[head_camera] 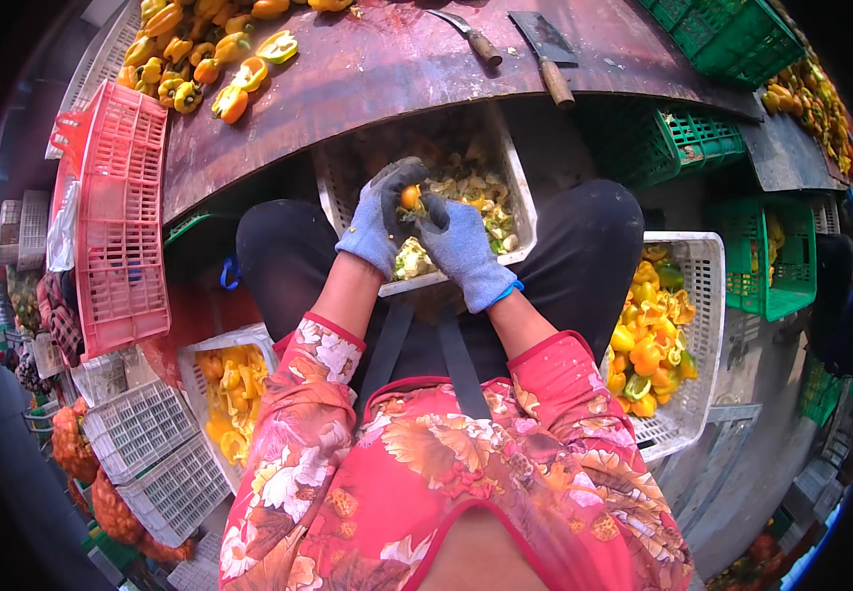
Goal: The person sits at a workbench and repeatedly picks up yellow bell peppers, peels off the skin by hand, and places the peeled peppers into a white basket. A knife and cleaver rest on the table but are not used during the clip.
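My left hand (pixel 384 221), in a blue knit glove with a dark coated palm, is curled around a small orange bell pepper (pixel 411 196). My right hand (pixel 463 240), gloved alike, has its fingers against the pepper's lower side, where greenish bits show. Much of the pepper is hidden by the gloves. Both hands are held above a white plastic crate (pixel 521 214) between my knees. Inside it lie pale pepper cores and green trimmings (pixel 487 199).
On the wooden table (pixel 367 74) are whole and halved peppers (pixel 231 103), a curved knife (pixel 484 48) and a cleaver (pixel 556 81). Crates of cut peppers flank me on the left (pixel 231 391) and right (pixel 648 354). A pink crate (pixel 123 221) stands by the table's left edge.
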{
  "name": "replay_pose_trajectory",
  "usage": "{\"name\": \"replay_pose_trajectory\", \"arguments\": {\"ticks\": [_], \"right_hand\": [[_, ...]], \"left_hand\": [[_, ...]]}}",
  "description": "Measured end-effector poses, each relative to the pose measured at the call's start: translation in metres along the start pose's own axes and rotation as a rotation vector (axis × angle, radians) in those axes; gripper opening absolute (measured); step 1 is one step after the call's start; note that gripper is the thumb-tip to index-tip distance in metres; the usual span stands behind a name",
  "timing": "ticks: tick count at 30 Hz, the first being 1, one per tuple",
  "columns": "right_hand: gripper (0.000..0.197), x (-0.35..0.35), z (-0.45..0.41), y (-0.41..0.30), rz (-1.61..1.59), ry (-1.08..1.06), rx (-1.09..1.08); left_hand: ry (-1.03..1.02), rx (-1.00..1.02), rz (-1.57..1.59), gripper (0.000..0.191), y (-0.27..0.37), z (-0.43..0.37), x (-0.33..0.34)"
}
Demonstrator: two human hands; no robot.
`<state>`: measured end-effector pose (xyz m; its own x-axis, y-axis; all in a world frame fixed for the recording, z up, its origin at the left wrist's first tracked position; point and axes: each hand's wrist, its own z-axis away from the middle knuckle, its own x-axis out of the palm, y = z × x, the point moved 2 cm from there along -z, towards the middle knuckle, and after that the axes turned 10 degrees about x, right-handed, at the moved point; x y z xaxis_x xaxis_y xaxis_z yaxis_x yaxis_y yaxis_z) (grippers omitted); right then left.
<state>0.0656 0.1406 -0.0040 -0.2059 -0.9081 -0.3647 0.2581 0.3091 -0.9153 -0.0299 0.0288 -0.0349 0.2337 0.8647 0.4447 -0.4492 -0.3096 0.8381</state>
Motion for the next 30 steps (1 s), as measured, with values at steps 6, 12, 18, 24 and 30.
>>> {"name": "replay_pose_trajectory", "arguments": {"ticks": [6,12,18,24,30], "right_hand": [[0.028,-0.01,0.01,-0.014,0.22,0.236,-0.279],[0.034,-0.022,-0.001,-0.002,0.381,0.33,0.007],[0.02,-0.019,-0.007,0.001,0.188,0.293,-0.078],[0.017,-0.021,0.002,-0.02,-0.249,0.225,-0.277],[0.014,-0.032,0.019,-0.04,0.012,0.292,-0.214]], "left_hand": [[0.294,-0.039,0.308,0.009,-0.014,0.011,0.023],[0.141,-0.076,0.641,0.029,0.014,-0.003,0.004],[-0.097,-0.025,0.621,0.03,0.046,0.005,0.015],[-0.132,-0.028,0.384,0.039,0.021,0.01,0.019],[-0.052,0.074,0.576,0.046,0.03,0.007,0.017]]}}
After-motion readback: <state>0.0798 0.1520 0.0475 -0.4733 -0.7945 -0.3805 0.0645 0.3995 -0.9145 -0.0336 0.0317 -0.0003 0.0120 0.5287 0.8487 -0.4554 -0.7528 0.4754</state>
